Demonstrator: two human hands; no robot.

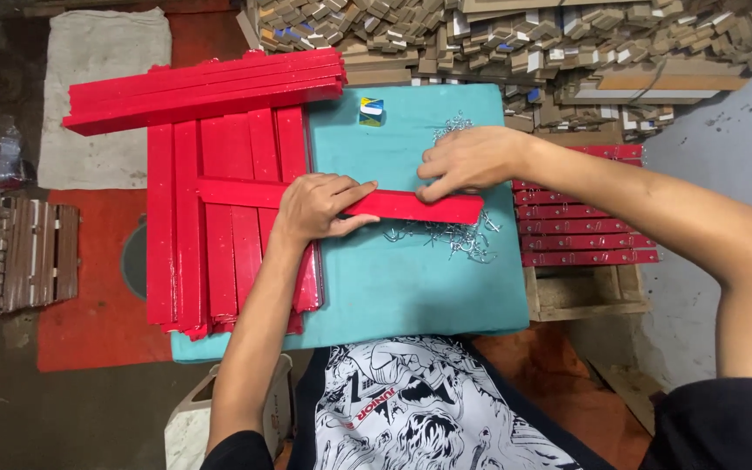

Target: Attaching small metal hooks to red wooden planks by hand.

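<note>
A red wooden strip (411, 207) lies crosswise on the teal table top (411, 287). My left hand (317, 207) grips it near its middle. My right hand (467, 161) presses on its right end, fingers closed over something small I cannot make out. Small silver metal hooks (446, 233) lie scattered just in front of the strip, and more hooks (453, 126) sit behind my right hand. The strip's left end rests on a stack of red strips (219, 226) lying lengthwise on the table's left side.
More red strips (206, 87) are stacked crosswise at the table's far left. A small blue-yellow box (372, 110) stands at the back. Red strips with fittings (585, 231) lie on a wooden crate at right. Piled wood mouldings (524, 43) fill the back.
</note>
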